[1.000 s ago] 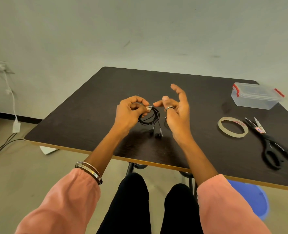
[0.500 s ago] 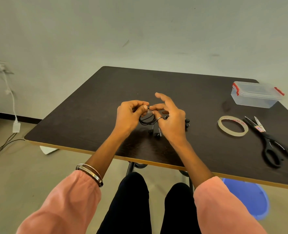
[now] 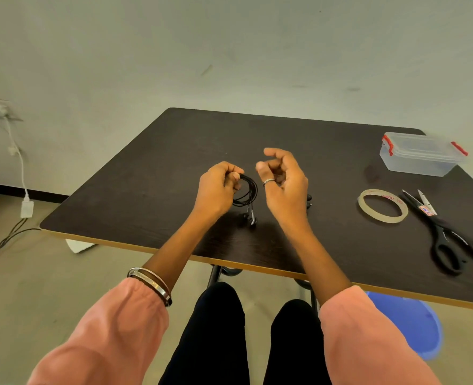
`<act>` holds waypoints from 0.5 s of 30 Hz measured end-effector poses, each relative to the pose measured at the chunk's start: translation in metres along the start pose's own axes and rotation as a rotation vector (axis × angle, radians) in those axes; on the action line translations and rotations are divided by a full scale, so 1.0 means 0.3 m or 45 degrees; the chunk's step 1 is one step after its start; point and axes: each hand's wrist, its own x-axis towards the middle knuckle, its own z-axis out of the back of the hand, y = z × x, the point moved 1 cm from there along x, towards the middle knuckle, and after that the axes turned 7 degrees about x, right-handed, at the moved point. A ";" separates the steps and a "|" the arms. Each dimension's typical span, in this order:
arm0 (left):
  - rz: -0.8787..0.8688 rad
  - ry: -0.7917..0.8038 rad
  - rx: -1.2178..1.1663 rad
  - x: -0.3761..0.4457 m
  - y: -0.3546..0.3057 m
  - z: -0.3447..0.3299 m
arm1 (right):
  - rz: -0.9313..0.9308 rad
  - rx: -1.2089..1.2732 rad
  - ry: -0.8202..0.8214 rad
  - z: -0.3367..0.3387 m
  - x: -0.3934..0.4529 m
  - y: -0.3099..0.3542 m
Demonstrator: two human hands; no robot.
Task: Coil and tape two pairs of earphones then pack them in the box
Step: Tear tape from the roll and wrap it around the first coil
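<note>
My left hand point(image 3: 215, 190) grips a coiled pair of black earphones point(image 3: 249, 190) just above the dark table point(image 3: 160, 173). The earbuds hang from the coil down to the tabletop. My right hand point(image 3: 285, 187) hovers a short way right of the coil, apart from it, its fingers loosely curled with nothing visible in them. A second black pair of earphones point(image 3: 309, 202) lies on the table, mostly hidden behind my right hand. The clear plastic box point(image 3: 421, 159) with red clips stands closed at the far right.
A roll of clear tape point(image 3: 382, 207) lies flat right of my hands, with black scissors point(image 3: 442, 234) beside it near the right edge. A blue plastic stool point(image 3: 412, 323) sits under the table's front right. Cables point(image 3: 21, 173) hang by the wall at left.
My right hand has let go of the coil and drawn back to the right and up. My left hand keeps the coil in about the same place.
</note>
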 end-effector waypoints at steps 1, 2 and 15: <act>-0.031 -0.003 0.075 0.002 -0.004 -0.003 | -0.034 -0.016 0.025 -0.007 0.010 -0.001; -0.061 -0.004 0.144 0.003 -0.006 -0.005 | -0.080 -0.017 0.060 -0.013 0.018 -0.003; -0.135 -0.073 0.311 -0.010 0.000 0.009 | -0.272 -0.067 0.211 -0.042 0.000 -0.032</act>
